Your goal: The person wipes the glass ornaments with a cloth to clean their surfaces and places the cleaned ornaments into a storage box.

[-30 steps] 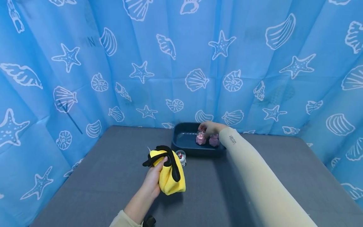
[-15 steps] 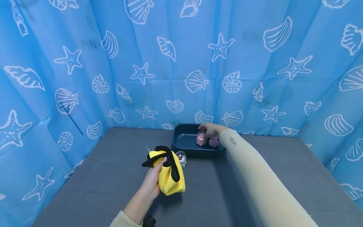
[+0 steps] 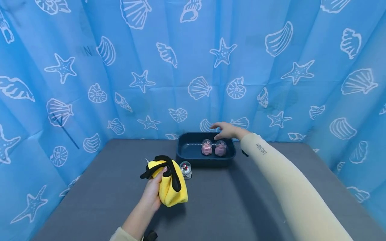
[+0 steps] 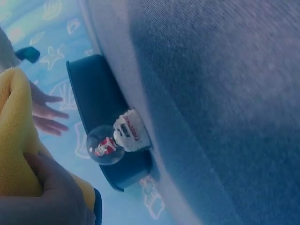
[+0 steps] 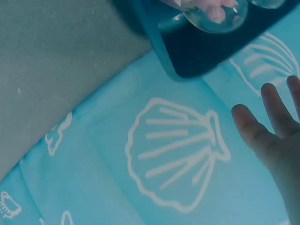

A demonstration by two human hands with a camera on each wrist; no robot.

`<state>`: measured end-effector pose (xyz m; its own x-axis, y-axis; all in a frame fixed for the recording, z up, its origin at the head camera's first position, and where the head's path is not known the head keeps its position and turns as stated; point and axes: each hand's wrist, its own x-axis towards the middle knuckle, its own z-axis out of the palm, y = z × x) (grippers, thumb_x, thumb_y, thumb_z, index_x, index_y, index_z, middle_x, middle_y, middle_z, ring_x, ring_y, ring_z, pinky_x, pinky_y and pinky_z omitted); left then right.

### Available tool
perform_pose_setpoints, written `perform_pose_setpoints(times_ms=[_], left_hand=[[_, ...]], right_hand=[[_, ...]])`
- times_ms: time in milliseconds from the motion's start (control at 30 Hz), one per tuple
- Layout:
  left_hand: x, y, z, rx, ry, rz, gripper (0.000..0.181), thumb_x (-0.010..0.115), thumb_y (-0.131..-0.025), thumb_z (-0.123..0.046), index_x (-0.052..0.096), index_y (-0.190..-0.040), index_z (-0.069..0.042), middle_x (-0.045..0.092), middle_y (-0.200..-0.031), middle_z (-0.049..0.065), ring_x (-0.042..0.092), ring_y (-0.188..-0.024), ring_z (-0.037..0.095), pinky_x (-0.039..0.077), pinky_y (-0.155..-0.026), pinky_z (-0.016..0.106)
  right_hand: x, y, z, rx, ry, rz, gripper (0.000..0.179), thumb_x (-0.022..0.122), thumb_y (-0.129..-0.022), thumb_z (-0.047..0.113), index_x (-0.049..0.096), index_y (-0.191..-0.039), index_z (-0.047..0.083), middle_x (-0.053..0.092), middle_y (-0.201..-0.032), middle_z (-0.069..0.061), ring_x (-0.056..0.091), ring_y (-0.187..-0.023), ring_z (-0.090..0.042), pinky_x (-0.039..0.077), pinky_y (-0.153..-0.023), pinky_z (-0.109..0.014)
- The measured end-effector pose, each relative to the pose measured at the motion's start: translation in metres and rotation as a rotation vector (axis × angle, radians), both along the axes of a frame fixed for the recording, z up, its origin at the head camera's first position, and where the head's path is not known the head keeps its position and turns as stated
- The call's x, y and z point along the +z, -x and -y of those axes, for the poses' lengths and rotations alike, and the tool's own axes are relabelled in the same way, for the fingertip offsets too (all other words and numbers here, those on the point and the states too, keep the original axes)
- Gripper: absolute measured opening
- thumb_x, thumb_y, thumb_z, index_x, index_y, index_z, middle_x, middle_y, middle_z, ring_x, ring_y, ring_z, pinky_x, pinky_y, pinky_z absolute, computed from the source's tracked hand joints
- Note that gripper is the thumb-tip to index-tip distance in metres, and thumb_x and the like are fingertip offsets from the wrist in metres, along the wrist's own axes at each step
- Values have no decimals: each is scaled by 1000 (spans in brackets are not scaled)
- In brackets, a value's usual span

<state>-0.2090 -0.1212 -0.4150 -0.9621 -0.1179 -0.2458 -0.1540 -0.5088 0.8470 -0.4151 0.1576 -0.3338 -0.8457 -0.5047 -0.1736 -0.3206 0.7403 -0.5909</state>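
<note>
My left hand (image 3: 153, 194) grips a folded yellow cloth (image 3: 173, 189) with black edging, held above the table left of centre. Beyond the cloth, a snow globe (image 3: 185, 170) with a white base and a small red-and-white figure stands on the table, just in front of a dark blue tray (image 3: 188, 161). Inside the tray two pink-based snow globes, one lighter (image 3: 206, 147) and one mauve (image 3: 220, 148), stand side by side toward its right. Over the tray's back right, my right hand (image 3: 226, 130) hovers with fingers spread, holding nothing and apart from both globes.
A grey cloth covers the table (image 3: 120, 174). Blue curtains (image 3: 169, 83) with white shell and starfish prints hang behind the tray and along both sides. The tray sits near the table's back edge.
My right hand has let go of the pink snow globes and lifted up off them, fingers spreading. The left hand still holds the cloth. The head view has shifted slightly.
</note>
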Motion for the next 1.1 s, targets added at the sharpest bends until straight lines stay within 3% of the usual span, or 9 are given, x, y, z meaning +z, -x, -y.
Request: perform_pose_setpoints(times_ms=[267,467,633,733,933,1100], left_hand=[[5,-3,11,22,-28,5,27,66,-95,-25,53,-111,-9,65,-94,-5,65,-87,8,52,-82,23],[7,-6,23,26,-97,-16,12,64,-96,-23,58,-101,-13,66,-91,-5,66,-85,7,53,-82,22],[8,-9,32,-14,-150,-30,7,61,-98,-22,62,-96,-16,68,-92,-5,66,-86,7,52,-83,22],[8,-10,37,-29,-169,-37,9,59,-98,-23,63,-95,-16,68,-92,-5,66,-86,8,52,-83,22],[9,-12,47,-46,-164,-37,12,56,-100,-24,64,-94,-17,68,-92,-5,66,-86,8,52,-83,22],[10,-15,54,-52,-165,-19,13,58,-99,-27,64,-95,-16,68,-93,-5,66,-87,8,52,-85,22]], right_hand=[[16,-33,-19,-91,141,-109,47,55,-99,14,41,-141,-3,37,-145,-25,36,-131,-45,37,-102,-56],[7,-57,-31,-185,263,-214,40,53,-100,12,46,-135,-5,48,-133,-27,49,-117,-41,45,-92,-52],[-4,-82,-36,-285,353,-269,35,53,-100,9,49,-131,-6,54,-120,-25,55,-104,-38,49,-83,-45],[-10,-96,-35,-333,423,-240,33,54,-100,9,50,-129,-6,54,-116,-23,57,-100,-36,49,-78,-39],[-22,-121,-25,-401,551,-102,33,52,-100,12,49,-127,-6,54,-115,-20,58,-106,-37,50,-73,-29],[-34,-133,-11,-449,640,-68,31,55,-99,12,51,-125,-5,57,-110,-15,58,-101,-30,49,-72,-27]])
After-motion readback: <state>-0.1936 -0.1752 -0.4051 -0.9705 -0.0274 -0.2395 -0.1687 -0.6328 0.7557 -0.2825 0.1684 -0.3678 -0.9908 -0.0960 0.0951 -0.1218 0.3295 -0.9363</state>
